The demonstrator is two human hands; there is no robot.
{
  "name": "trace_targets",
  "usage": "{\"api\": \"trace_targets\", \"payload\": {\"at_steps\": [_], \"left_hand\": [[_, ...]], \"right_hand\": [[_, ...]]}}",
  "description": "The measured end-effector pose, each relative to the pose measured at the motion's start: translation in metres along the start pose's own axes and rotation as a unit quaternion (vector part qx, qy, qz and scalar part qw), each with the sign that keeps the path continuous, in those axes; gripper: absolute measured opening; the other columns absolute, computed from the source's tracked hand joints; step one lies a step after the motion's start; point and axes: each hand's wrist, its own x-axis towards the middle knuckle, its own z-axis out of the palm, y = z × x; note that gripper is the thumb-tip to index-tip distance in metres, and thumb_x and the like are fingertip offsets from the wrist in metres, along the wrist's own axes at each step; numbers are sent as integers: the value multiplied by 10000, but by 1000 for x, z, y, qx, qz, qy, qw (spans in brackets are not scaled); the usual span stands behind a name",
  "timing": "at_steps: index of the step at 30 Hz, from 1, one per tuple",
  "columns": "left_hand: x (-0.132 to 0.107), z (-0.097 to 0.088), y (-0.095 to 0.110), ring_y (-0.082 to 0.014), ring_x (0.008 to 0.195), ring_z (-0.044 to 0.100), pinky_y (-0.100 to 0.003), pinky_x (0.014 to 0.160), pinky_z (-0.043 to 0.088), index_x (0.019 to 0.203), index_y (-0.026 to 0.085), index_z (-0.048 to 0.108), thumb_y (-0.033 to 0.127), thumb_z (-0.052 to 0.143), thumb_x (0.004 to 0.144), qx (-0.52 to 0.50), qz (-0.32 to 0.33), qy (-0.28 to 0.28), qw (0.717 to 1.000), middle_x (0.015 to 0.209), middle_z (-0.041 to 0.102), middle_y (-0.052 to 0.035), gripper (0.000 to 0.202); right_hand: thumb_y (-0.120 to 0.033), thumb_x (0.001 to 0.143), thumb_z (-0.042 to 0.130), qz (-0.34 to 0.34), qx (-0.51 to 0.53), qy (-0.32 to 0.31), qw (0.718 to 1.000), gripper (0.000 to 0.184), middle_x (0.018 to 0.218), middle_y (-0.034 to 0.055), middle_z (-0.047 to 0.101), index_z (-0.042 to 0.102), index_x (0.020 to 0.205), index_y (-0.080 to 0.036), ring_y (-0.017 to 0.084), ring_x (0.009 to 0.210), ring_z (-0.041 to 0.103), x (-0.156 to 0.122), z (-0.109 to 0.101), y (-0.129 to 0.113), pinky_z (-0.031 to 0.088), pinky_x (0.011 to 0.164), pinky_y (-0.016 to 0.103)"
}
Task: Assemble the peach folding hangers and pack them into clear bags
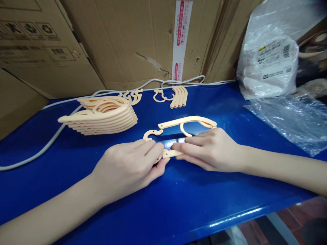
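Note:
My left hand (130, 166) and my right hand (208, 149) meet at the middle of a blue table (178, 204). Both pinch a peach plastic hanger (187, 121) lying flat there. The left fingers close on its hook end, the right fingers close on the lower bar. The hanger's curved upper arm shows beyond my right hand. A stack of several matching hangers (100, 117) lies to the left, apart from my hands.
Loose peach hook pieces (133, 96) and curved bars (178, 97) lie at the back by a white cable (48, 143). Cardboard boxes (127, 41) wall the back. Clear plastic bags (270, 61) sit at the right. The table's front edge runs near the lower right.

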Motion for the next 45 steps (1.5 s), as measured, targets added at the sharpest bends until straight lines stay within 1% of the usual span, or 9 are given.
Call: {"api": "trace_targets", "payload": {"at_steps": [7, 11, 15, 19, 26, 30, 35, 40, 45], "left_hand": [[-2, 2, -1, -148, 477, 533, -306, 457, 318, 688, 213, 562, 244, 497, 1003, -5, -1, 2, 1000, 549, 541, 24, 323], [-2, 2, 0, -139, 463, 504, -296, 463, 324, 676, 213, 551, 215, 486, 1002, -20, -3, 2, 1000, 538, 521, 29, 333], [-2, 1, 0, -140, 462, 508, -295, 462, 325, 692, 213, 556, 226, 488, 1004, -20, -1, -3, 1000, 548, 532, 28, 320], [-2, 2, -1, -143, 458, 509, -296, 457, 330, 691, 215, 543, 230, 478, 1011, -21, -1, -2, 1000, 546, 521, 32, 327], [0, 4, -4, -126, 435, 471, -297, 450, 320, 697, 217, 496, 229, 385, 1058, -76, 35, -23, 996, 538, 472, 58, 378], [-1, 3, -5, -132, 453, 502, -299, 459, 327, 746, 206, 540, 202, 389, 1050, -76, 33, -26, 996, 562, 509, 52, 340], [-1, 3, -1, -144, 474, 553, -306, 466, 334, 745, 194, 565, 182, 406, 1036, -34, 17, -17, 999, 580, 547, 28, 332], [1, 3, 2, -144, 463, 551, -307, 460, 336, 723, 193, 567, 175, 412, 1033, -18, 14, -11, 1000, 568, 542, 26, 348], [-1, 1, 0, -147, 455, 555, -305, 451, 345, 744, 181, 601, 162, 416, 1022, -10, 8, -6, 1000, 564, 556, 24, 334]], "right_hand": [[-340, 1111, 388, 3, 0, 4, 1000, 372, 754, -11, 728, 714, 1182, -174, 96, 567, 630, -1, 1, 0, 360, 522, 270], [-343, 1109, 395, -1, 0, 8, 1000, 371, 729, -17, 711, 712, 1177, -163, 103, 554, 623, 0, 1, 0, 343, 502, 284], [-351, 1111, 394, 2, -2, 4, 1000, 367, 754, -16, 726, 711, 1176, -178, 100, 575, 634, 0, 1, 0, 344, 511, 282], [-344, 1109, 401, -1, 7, 2, 1000, 361, 770, -10, 729, 704, 1190, -166, 109, 593, 645, 0, 1, 1, 356, 523, 283], [-344, 1119, 354, -16, 0, -17, 1000, 390, 744, -10, 719, 705, 1179, -187, 106, 592, 633, 0, 0, 2, 377, 550, 276], [-346, 1117, 366, -11, 2, -8, 1000, 387, 755, -4, 728, 708, 1174, -172, 116, 591, 649, 1, 1, 2, 393, 545, 282], [-340, 1115, 375, 12, 9, -4, 1000, 374, 836, 0, 774, 713, 1129, -181, 111, 599, 672, 1, 1, 3, 407, 535, 276], [-339, 1114, 386, 9, 6, -1, 1000, 370, 785, -9, 747, 714, 1158, -174, 107, 572, 653, 3, 0, 3, 397, 528, 271], [-372, 1105, 416, -14, -46, 38, 998, 380, 667, -27, 687, 737, 1133, -171, 108, 533, 600, 5, -2, 4, 392, 531, 276]]}}
